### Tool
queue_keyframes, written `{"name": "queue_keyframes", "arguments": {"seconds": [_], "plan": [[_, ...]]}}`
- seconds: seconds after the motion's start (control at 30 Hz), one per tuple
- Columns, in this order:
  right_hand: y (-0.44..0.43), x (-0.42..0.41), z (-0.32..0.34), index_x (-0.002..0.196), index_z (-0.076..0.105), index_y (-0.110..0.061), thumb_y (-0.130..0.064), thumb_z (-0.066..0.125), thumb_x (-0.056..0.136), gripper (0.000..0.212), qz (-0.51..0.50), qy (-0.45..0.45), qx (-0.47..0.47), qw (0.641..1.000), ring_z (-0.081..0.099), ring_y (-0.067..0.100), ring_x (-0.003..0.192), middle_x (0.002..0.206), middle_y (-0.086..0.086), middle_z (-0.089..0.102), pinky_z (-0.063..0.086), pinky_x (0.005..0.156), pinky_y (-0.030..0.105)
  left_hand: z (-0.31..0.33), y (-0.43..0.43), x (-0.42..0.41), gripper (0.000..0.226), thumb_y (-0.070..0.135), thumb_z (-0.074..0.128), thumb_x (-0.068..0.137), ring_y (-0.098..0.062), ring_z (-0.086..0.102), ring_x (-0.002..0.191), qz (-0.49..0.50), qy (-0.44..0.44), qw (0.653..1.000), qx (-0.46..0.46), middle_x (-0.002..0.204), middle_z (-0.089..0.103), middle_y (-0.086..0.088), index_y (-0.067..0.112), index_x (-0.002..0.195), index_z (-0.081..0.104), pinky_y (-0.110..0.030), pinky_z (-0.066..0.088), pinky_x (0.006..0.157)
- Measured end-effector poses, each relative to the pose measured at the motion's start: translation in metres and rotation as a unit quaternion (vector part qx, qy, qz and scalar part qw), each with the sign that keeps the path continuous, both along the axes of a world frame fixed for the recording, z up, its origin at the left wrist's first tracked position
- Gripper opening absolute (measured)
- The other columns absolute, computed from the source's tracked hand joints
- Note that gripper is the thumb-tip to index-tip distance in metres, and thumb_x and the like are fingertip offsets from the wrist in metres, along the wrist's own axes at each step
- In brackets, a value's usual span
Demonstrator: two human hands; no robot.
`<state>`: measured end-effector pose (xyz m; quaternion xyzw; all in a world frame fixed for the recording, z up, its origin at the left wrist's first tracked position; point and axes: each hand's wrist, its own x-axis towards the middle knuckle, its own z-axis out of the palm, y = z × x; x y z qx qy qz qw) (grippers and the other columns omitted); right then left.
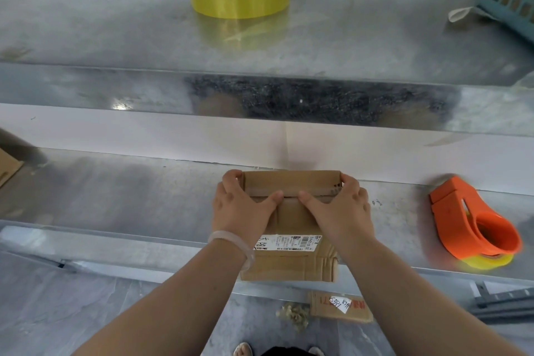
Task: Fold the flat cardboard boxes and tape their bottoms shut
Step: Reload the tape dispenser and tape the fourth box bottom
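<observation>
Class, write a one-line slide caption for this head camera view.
Both hands, left and right, press a cardboard box's flaps shut on a metal shelf, orange tape dispenser alongside.

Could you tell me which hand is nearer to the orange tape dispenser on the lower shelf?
Right. The right hand presses the cardboard box on the side toward the orange tape dispenser; the left hand holds the box's far side.
</observation>
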<state>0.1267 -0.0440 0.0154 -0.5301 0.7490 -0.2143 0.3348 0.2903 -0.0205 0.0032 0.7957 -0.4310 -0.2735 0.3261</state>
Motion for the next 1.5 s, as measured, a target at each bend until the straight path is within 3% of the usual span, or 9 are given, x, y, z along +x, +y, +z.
{"name": "queue_keyframes", "arguments": {"seconds": [0.3,0.4,0.47,0.6,0.73,0.9,1.07,1.3,1.5], "plan": [[-0.002,-0.010,-0.015,0.141,0.048,-0.027,-0.027,0.052,0.098,0.044,-0.071,-0.157,-0.066,0.983,0.050,0.014,0.108,0.131,-0.001,0.050,0.041,0.087,0.028,-0.004,0.008,0.006,0.040,0.030,0.058,0.095,0.005,0.052,0.084,0.038,0.085,0.994,-0.064,0.108,0.054,0.012,0.029,0.133,0.047,-0.016,0.040,0.069],[0.000,-0.011,-0.016,0.145,0.045,-0.032,-0.028,0.044,0.100,0.045,-0.069,-0.171,-0.061,0.981,0.053,0.012,0.104,0.128,-0.001,0.052,0.044,0.073,0.021,-0.005,0.010,0.006,0.035,0.028,0.052,0.099,-0.002,0.057,0.093,0.043,0.074,0.994,-0.063,0.104,0.057,0.018,0.029,0.133,0.052,-0.022,0.043,0.081],[0.002,-0.010,-0.019,0.144,0.044,-0.035,-0.038,0.045,0.098,0.047,-0.061,-0.146,-0.061,0.986,0.051,0.014,0.110,0.130,-0.002,0.050,0.050,0.087,0.033,-0.004,0.010,0.004,0.035,0.030,0.050,0.099,-0.010,0.057,0.105,0.046,0.081,0.994,-0.059,0.113,0.058,0.014,0.028,0.134,0.051,-0.027,0.045,0.088],[0.006,-0.007,-0.014,0.140,0.033,-0.040,-0.067,0.070,0.070,0.083,-0.050,-0.106,-0.025,0.993,0.043,0.016,0.117,0.124,-0.010,0.038,0.047,0.098,0.047,0.002,0.006,0.000,0.080,0.060,0.065,0.081,-0.015,0.047,0.119,-0.008,0.031,0.999,0.005,0.133,0.044,0.006,0.025,0.146,0.033,-0.039,0.043,0.104],[0.003,-0.005,-0.013,0.138,0.036,-0.040,-0.052,0.076,0.075,0.075,-0.060,-0.144,-0.032,0.987,0.052,0.014,0.106,0.122,-0.009,0.046,0.051,0.086,0.037,-0.004,0.000,0.002,0.100,0.067,0.067,0.074,-0.019,0.047,0.124,-0.025,0.010,0.999,0.038,0.140,0.039,0.004,0.028,0.153,0.021,-0.040,0.044,0.105],[0.005,-0.010,-0.016,0.146,0.042,-0.034,-0.033,0.057,0.096,0.052,-0.076,-0.218,-0.040,0.972,0.052,0.002,0.093,0.120,-0.015,0.054,0.042,0.077,0.016,-0.006,0.002,0.002,0.068,0.046,0.054,0.095,-0.005,0.053,0.091,-0.012,0.070,0.997,0.016,0.118,0.056,0.010,0.032,0.154,0.023,-0.021,0.043,0.080],[0.004,-0.020,-0.020,0.145,0.043,-0.035,-0.030,0.048,0.102,0.044,-0.056,-0.254,-0.028,0.965,0.048,-0.005,0.090,0.112,-0.021,0.051,0.039,0.082,0.020,-0.008,0.004,0.006,0.046,0.026,0.045,0.103,0.005,0.048,0.082,0.024,0.185,0.982,-0.027,0.099,0.050,0.028,0.030,0.149,0.037,-0.006,0.037,0.058],[0.001,-0.039,-0.030,0.114,0.061,-0.059,-0.030,0.043,0.104,0.035,-0.043,-0.351,0.053,0.934,0.055,0.012,0.113,0.129,-0.017,0.055,0.047,0.102,0.039,-0.013,0.009,0.022,0.034,0.034,0.040,0.104,-0.002,0.051,0.105,-0.004,0.307,0.951,-0.019,0.116,0.054,0.021,0.041,0.136,0.052,-0.029,0.038,0.105],[0.004,-0.049,-0.031,0.140,0.039,-0.057,-0.046,0.031,0.104,0.038,0.053,-0.292,0.098,0.950,0.051,0.020,0.124,0.138,-0.006,0.052,0.039,0.111,0.045,-0.014,0.011,0.029,0.047,0.055,0.038,0.099,-0.017,0.048,0.125,-0.086,0.315,0.943,0.058,0.143,0.046,0.007,0.052,0.145,0.031,-0.037,0.038,0.111]]}}
